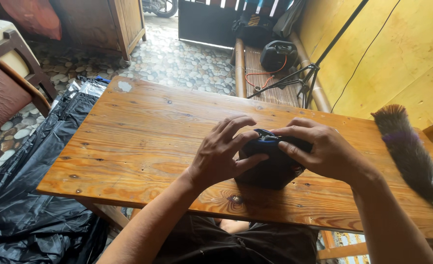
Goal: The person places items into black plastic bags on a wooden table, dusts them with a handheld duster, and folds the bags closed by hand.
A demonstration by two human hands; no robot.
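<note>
A small dark navy fabric bundle (270, 171) with a bright blue edge at its top lies on the wooden table (148, 132), near the front edge. My left hand (223, 149) rests on its left side, thumb pressed against the cloth and fingers spread over the top. My right hand (324, 149) covers its upper right side, fingertips pinching the blue edge. Both hands meet over the bundle. My forearms hide the bundle's lower corners.
A dark feather duster (409, 151) with a green handle lies on the table's right end. Black plastic sheeting (35, 195) is heaped on the floor at left, beside a wooden chair (8, 83). Behind the table are a bamboo bench (270, 73), a black device and a tripod.
</note>
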